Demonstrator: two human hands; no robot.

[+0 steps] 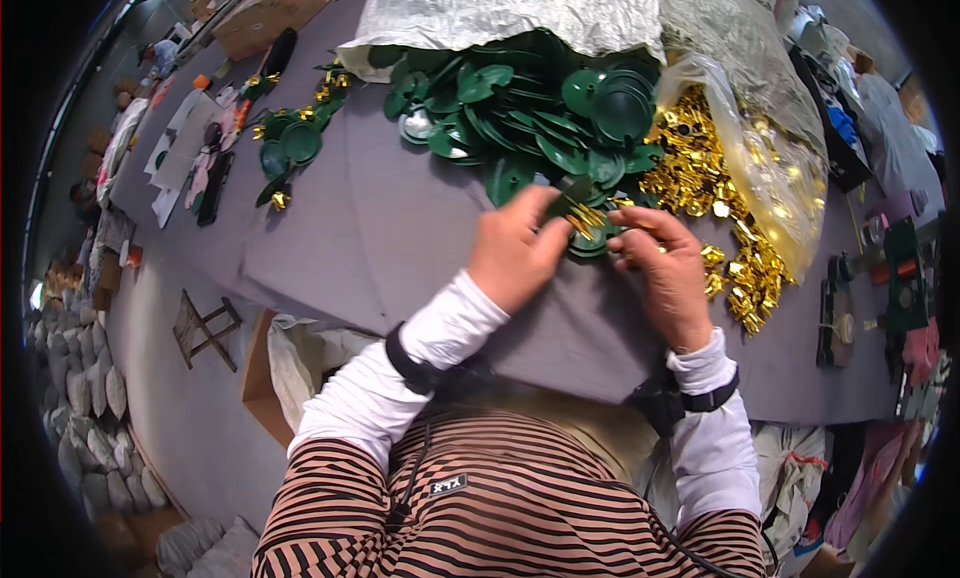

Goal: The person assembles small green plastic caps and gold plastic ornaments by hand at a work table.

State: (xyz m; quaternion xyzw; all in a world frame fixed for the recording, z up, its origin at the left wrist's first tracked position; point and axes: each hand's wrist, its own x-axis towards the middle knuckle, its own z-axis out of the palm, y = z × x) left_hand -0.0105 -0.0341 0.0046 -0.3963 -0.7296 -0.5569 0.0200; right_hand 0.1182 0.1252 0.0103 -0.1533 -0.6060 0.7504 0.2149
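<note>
In front of my body my two hands meet at the near edge of a heap of dark green plastic discs [535,128]. My left hand [512,250] is closed, thumb against fingers, on a green disc [574,191]. Shiny gold pieces [586,220] show right at its thumb tip, slightly blurred. Facing it, my right hand [668,273] has thumb and forefinger curled into a pinch beside the gold pieces; what lies between them is too small to make out. To the right, loose gold foil-like pieces [690,158] spill from a clear plastic bag [765,178].
A white woven sack [510,13] lies behind the discs on the grey-covered table [350,213]. Several joined green-and-gold pieces [300,141] lie at left, near papers [185,138] and a black object [215,190]. A green tool-like device [905,278] stands far right. A cardboard box [262,378] sits below the edge.
</note>
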